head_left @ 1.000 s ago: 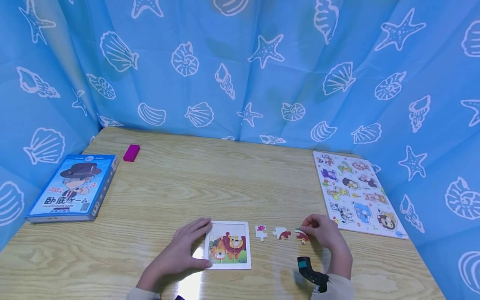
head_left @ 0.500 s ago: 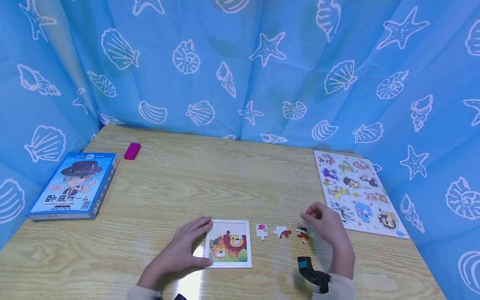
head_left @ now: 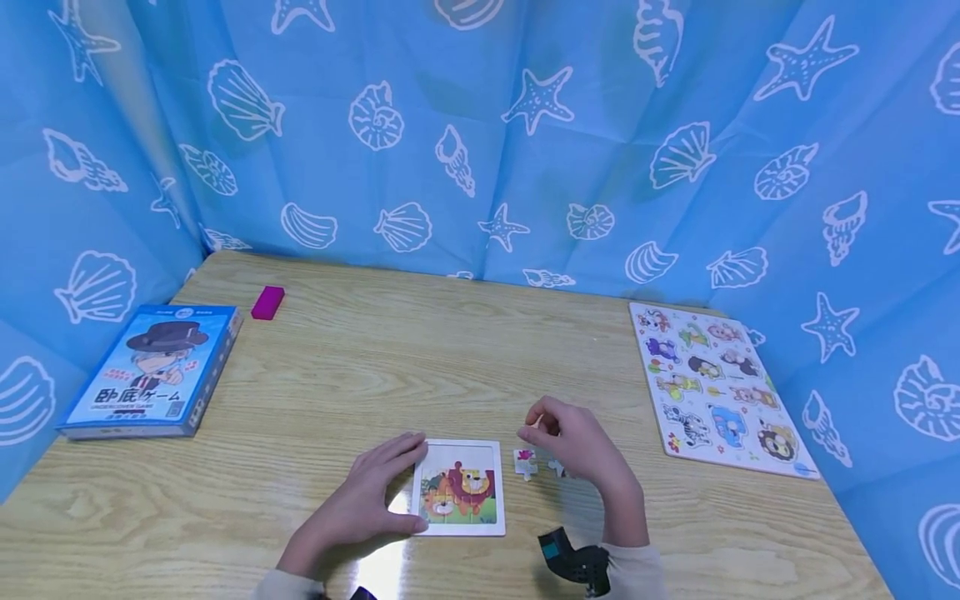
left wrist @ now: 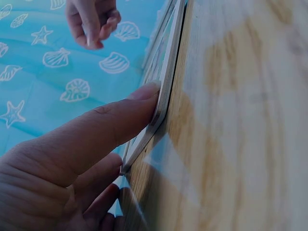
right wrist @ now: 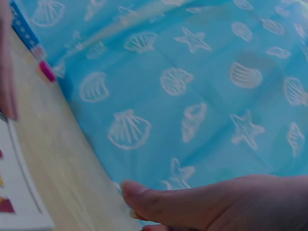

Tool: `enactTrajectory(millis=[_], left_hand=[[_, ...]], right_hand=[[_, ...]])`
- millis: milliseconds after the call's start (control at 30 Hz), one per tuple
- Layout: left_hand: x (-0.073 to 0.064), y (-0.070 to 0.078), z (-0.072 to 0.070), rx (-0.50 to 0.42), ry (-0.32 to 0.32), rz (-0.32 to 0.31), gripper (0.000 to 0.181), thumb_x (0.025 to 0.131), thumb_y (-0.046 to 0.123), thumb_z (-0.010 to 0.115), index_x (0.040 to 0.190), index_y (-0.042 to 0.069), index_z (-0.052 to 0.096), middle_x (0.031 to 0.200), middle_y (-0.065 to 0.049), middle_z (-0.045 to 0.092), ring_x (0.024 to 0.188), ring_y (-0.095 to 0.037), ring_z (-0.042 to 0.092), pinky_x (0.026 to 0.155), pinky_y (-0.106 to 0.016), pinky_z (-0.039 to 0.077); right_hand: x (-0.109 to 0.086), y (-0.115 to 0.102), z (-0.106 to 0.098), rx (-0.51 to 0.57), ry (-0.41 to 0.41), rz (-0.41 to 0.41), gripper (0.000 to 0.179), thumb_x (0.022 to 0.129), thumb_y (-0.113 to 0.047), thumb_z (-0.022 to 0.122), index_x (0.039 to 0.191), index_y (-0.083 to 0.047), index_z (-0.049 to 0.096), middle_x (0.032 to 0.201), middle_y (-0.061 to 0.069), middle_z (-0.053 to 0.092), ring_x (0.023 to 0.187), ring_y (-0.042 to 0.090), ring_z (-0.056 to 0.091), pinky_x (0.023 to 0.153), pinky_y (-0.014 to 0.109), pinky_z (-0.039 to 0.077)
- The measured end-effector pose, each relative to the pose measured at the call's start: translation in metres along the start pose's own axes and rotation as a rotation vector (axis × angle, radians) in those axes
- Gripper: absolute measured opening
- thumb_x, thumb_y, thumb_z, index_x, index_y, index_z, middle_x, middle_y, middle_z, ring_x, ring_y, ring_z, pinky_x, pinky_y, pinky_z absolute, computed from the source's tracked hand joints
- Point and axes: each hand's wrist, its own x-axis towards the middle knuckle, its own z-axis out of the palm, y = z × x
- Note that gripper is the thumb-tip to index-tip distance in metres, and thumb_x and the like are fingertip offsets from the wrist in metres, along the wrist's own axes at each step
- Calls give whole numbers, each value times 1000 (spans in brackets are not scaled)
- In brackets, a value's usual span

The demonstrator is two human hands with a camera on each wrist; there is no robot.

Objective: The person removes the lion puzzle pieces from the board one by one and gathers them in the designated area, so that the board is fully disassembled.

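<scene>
My left hand [head_left: 372,492] spans the left side of a small white-framed jigsaw puzzle [head_left: 500,492], thumb at the near corner and fingers at the far one. In the left wrist view the thumb [left wrist: 103,130] lies on the frame's edge. Lion pieces fill the lower part of the picture. Right of the frame lies a puzzle piece with a pink bird [head_left: 524,461]. Above and beside it hovers my right hand [head_left: 577,437], fingers loosely curled, no piece showing in them. It partly covers a second puzzle piece [head_left: 556,468]; the third is hidden behind the hand and wrist.
A blue game box [head_left: 150,371] lies at the left, with a magenta block [head_left: 267,302] behind it. On the right is an animal picture board [head_left: 712,383]. A blue shell-patterned curtain [head_left: 465,142] closes off the table's back and sides.
My right hand has left the rightmost puzzle piece on the table, lifted away and moved left over the other pieces. My left hand stays at the puzzle frame.
</scene>
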Motion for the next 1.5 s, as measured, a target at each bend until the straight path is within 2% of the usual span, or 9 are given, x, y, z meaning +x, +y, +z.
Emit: enactTrajectory(millis=[400,700,900,1067,1500], left_hand=[[0,0,0,-6,5,1,90,68,41,81,137,-5,45,146,-16,37,135,-36,29,103,-59,19],[0,3,-2,-13,0,-3,89,68,39,81,137,-5,45,146,-16,38,135,-36,29,103,-59,19],[0,1,-2,0,-1,7,89,69,40,80,137,-4,45,145,-16,38,135,-35,29,103,-58,20],[-1,0,-2,2,-2,7,89,69,41,80,137,-4,45,146,-16,38,135,-35,28,103,-59,20],[-1,2,-3,-3,2,3,89,68,39,81,137,-5,45,145,-17,38,135,-36,29,103,-59,20]], right_hand=[[13,-15,36,-53,-171,-68,16,88,-17,69,98,-7,63,68,-4,51,60,12,46,53,24,39],[19,-24,54,-21,-342,-129,9,89,-5,65,97,-8,64,72,-4,55,62,11,49,57,26,42],[20,-28,62,-14,-376,-100,7,89,-7,65,96,-9,64,72,-4,55,61,10,49,56,25,43],[20,-31,69,-21,-398,-141,5,93,-6,60,97,-7,63,72,-4,55,60,7,48,56,23,43],[21,-29,73,-31,-371,-137,10,96,-10,55,99,-8,65,74,-4,56,60,7,49,58,24,43]])
